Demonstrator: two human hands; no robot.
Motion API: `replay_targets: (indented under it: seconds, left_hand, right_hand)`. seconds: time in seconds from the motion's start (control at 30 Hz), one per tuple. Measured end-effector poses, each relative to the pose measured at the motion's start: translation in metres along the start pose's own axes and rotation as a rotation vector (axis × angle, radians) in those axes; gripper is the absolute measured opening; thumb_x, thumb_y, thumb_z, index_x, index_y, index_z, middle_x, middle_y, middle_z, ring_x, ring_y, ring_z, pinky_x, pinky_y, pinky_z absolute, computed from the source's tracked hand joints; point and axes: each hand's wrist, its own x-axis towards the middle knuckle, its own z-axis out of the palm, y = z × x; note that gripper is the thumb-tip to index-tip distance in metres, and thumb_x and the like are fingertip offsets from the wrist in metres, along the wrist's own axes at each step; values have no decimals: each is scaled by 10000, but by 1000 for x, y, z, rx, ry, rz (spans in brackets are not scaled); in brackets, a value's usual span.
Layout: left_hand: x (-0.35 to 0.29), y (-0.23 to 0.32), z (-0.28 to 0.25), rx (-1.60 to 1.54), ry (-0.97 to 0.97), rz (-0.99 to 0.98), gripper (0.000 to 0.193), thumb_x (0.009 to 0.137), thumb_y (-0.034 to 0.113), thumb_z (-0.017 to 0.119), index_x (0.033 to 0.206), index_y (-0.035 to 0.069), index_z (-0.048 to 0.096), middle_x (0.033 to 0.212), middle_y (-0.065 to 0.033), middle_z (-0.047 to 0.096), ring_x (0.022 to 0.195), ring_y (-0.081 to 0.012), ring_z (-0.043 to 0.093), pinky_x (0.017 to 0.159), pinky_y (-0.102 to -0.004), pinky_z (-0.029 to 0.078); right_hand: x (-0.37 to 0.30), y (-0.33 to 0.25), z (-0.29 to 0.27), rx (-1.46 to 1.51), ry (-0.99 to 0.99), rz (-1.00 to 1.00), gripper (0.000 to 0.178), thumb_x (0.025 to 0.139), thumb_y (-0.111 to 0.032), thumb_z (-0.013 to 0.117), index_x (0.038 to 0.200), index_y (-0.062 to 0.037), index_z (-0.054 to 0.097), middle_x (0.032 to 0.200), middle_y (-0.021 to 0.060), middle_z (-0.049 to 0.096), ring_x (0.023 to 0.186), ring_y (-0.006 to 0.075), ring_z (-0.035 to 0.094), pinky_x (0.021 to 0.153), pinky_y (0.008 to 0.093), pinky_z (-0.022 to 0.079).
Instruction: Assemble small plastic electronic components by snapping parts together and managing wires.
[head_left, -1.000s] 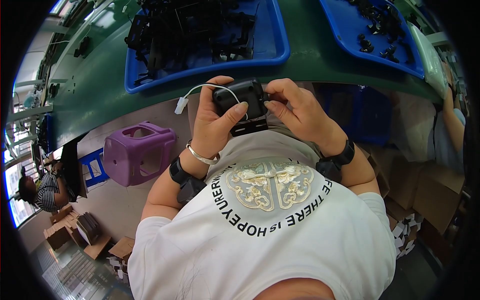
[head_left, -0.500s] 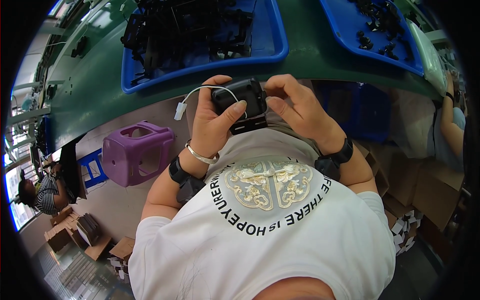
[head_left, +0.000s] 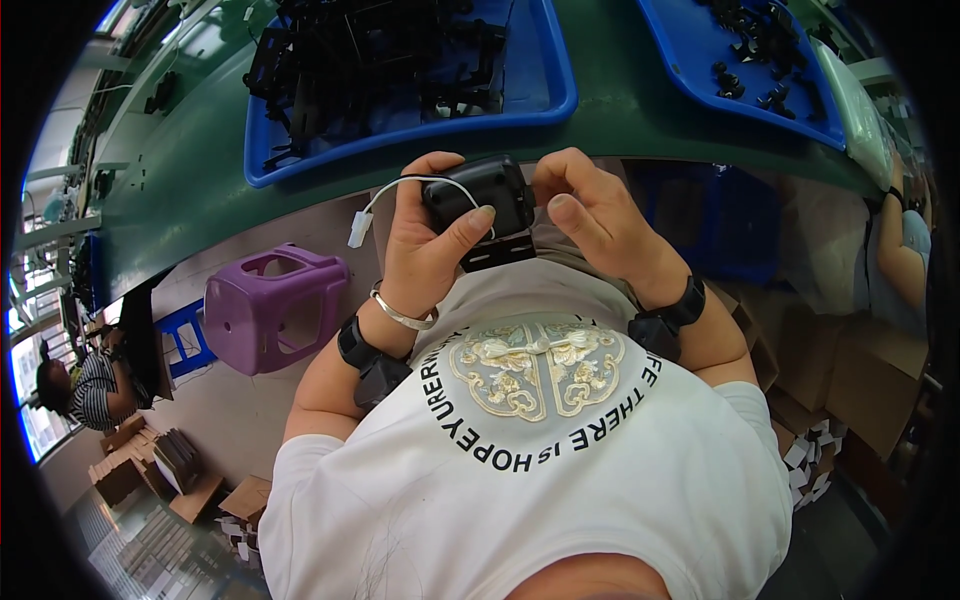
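Note:
My left hand (head_left: 428,240) is closed round a black plastic housing (head_left: 484,190), its thumb lying across the near face. From the housing runs a thin white cable (head_left: 408,179), ending in a white connector (head_left: 360,229) that hangs left of my fingers. A black slotted bracket (head_left: 498,252) sits at the housing's lower side. My right hand (head_left: 610,225) is at the housing's right edge, fingers bent. Its thumb stands apart from the index finger, whose tip is by a small black part on that edge; contact is hard to make out.
Beyond my hands, a blue tray (head_left: 420,128) of black brackets stands on the green table (head_left: 610,100). Another blue tray (head_left: 690,90) holds small black parts. A purple stool (head_left: 250,315) is at left, cardboard boxes (head_left: 850,370) at right. Another person's arm (head_left: 900,260) shows far right.
My right thumb has lifted back from the housing's right edge, away from the index finger. The white connector has swung slightly. My left hand keeps its hold.

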Motion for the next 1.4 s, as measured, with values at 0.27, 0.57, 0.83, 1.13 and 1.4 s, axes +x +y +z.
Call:
replay_targets:
  seconds: [0.27,0.57,0.83,1.13,1.4]
  left_hand:
    - [-1,-4,2,53,18,-1,496,826,71,642,1224,76,346,1038,-58,545,927,-109,541,800,-248,471]
    - [-5,-2,-5,105,7,-232,478,811,148,678,1168,44,377,957,-74,563,796,-106,575,686,-226,506]
    - [-3,-11,-1,205,26,68,530,763,101,720,1158,48,371,944,-81,568,791,-122,592,648,-230,527]
    - [-4,-1,2,192,82,47,530,757,63,718,1156,48,369,976,-89,572,823,-120,594,685,-227,523]
    - [-3,0,5,165,58,24,508,760,66,717,1141,37,382,964,-87,573,821,-118,594,672,-224,522]
  right_hand:
    - [5,7,12,44,125,7,424,893,-341,554,629,-11,514,588,89,478,523,172,444,477,301,360]
    - [10,-5,8,38,155,0,447,880,-355,571,610,1,581,583,80,480,523,163,443,481,301,357]
    - [10,-10,8,58,124,34,399,917,-296,527,660,7,569,634,43,463,596,133,419,548,274,338]
    - [7,-1,3,156,177,-179,209,927,-210,512,902,-9,565,799,65,530,682,131,476,641,246,403]
    - [3,-2,-1,145,69,-97,143,921,-148,508,947,-8,521,884,38,546,747,110,496,676,222,414]
